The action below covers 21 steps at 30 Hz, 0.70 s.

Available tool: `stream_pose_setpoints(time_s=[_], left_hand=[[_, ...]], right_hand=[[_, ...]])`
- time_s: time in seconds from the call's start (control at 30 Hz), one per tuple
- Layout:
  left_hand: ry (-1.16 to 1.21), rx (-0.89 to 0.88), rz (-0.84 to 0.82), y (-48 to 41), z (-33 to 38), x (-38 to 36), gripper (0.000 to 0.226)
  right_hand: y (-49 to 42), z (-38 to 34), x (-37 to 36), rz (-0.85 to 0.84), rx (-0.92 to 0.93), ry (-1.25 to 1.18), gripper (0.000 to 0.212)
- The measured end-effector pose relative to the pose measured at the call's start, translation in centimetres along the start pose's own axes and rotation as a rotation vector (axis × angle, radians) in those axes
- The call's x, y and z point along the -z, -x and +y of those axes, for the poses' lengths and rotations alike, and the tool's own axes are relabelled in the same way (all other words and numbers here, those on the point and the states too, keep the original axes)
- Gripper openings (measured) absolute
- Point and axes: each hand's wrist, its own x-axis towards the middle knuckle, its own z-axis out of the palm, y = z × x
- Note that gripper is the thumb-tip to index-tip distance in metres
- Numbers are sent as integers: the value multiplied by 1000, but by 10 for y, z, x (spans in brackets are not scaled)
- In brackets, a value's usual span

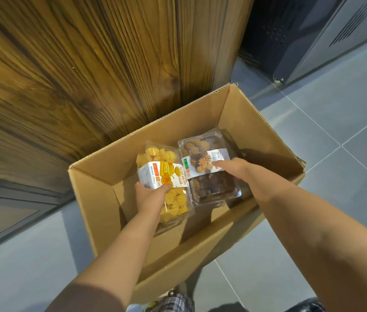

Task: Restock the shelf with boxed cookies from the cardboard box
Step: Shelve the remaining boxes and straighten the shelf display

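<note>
While still down inside the cardboard box (256, 122) on the floor: yellow cookie pack (166, 176) clamped in left hand (150, 194), brown cookie pack (209, 167) gripped by right hand (234, 167); shelf out of view, nothing visibly restocked yet

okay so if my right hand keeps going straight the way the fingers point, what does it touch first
Nothing new: the right hand already rests on the paper label of the brown cookie pack. Sliding on, up and left, the fingertips would likely reach the yellow cookie pack beside it; depth is unclear.
</note>
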Motion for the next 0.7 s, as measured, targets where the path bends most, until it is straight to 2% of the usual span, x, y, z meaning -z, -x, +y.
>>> stream_pose_setpoints(time_s=[0.1,0.2,0.33,0.43,0.6,0.63,0.7], left_hand=[[-61,-54,23,-3,0,-2,64],[-54,-47,22,-7,1,-3,63],[-119,-86,20,-10,-2,1,62],[-147,-78,17,-12,-5,3,63],[-158,-67,47,-13,-4,3,62],[-157,-64,51,-13,-4,2,62],[-152,-58,60,-12,-4,1,62]], right_hand=[[-3,-2,-3,-23,-4,72,75],[-12,-5,-3,-67,-4,-79,70],[-6,-9,-7,-23,33,-98,57],[-3,-11,-14,-117,16,-56,52],[-7,-15,-24,-105,122,332,72],[-12,-14,-25,-123,146,331,75],[-27,-6,-29,-207,164,141,88]])
